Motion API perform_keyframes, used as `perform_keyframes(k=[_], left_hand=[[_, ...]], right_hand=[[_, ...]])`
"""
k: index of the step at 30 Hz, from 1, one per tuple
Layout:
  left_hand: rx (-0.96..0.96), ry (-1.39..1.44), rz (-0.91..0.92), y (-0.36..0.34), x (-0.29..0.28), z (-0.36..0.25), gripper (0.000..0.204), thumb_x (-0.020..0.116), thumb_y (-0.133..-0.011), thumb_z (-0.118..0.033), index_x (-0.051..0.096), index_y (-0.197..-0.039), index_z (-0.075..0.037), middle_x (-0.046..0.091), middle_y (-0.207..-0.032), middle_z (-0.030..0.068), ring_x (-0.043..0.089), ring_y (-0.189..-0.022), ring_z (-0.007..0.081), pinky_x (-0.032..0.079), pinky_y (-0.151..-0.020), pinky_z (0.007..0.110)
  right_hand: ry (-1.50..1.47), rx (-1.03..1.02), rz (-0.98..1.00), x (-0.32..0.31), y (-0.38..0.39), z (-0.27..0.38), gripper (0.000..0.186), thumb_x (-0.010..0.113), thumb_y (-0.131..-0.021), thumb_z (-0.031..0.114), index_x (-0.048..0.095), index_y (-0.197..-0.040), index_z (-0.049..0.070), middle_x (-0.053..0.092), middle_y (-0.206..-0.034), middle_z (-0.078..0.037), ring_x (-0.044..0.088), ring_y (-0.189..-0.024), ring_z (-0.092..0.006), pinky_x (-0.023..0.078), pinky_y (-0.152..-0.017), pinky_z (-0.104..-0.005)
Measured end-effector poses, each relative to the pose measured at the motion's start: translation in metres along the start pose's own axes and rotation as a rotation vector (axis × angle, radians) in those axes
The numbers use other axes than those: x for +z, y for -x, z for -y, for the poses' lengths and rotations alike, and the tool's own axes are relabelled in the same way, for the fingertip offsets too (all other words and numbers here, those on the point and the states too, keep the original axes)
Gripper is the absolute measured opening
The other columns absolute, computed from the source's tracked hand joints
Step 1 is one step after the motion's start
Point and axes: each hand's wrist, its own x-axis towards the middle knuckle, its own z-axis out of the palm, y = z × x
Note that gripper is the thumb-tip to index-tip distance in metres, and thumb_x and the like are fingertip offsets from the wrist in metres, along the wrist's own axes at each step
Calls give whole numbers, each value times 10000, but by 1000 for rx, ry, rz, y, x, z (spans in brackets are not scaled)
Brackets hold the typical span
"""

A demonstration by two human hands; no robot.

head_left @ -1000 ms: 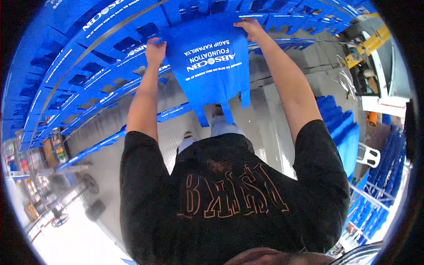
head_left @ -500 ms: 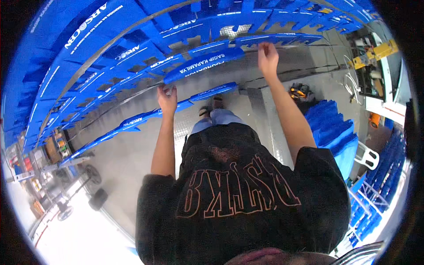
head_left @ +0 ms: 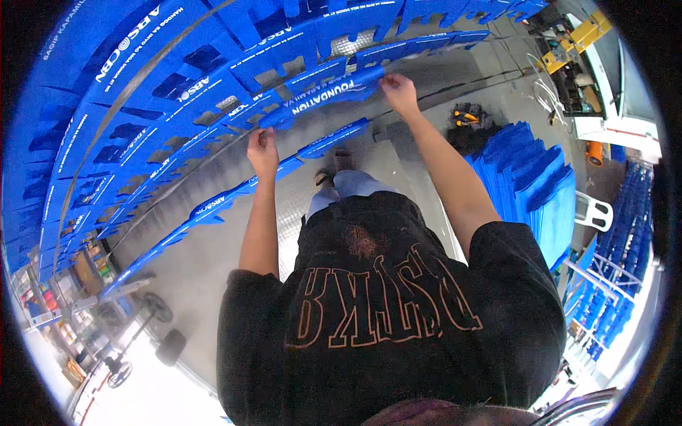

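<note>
A blue fabric piece (head_left: 334, 96) with white lettering hangs in front of me along a line on a tiered rack. My right hand (head_left: 399, 94) pinches its right end, thumb and fingers together. My left hand (head_left: 263, 150) is closed at its lower left corner, fingertips against the blue edge; exactly how much cloth it grips is hard to see. Rows of similar blue printed pieces (head_left: 234, 78) hang beyond it. A lower row of blue pieces (head_left: 220, 202) runs below my left hand, toward the left.
At my right stands a thick stack of blue fabric (head_left: 533, 184), next to a white plastic frame (head_left: 593, 211). Black and orange items (head_left: 469, 117) lie on the floor behind it. A wheeled cart (head_left: 153, 309) is at lower left, and a yellow metal part (head_left: 579, 39) at far right.
My right hand has moved left onto the right end of the fabric piece. My left hand has closed at its left corner. The whole view has shifted slightly.
</note>
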Motion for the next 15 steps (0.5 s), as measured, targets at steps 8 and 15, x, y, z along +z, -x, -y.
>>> perform_keyframes(k=[8,15], left_hand=[[-8,377,-86,-42,15,-65,145,653,-930,-124,595,-930,9,617,-738,35,563,-601,84,467,-532,235],[-60,404,-168,-50,38,-62,294,722,-880,-146,468,-975,-31,619,-703,89,588,-518,128,467,-464,258]], right_hand=[[-25,-155,-188,-24,-40,34,289,720,-828,333,736,-846,45,706,-792,-138,689,-733,-292,523,-668,-380],[-35,-12,-54,12,-58,-19,348,725,-786,310,709,-1003,39,713,-888,-138,678,-830,-271,524,-759,-371]])
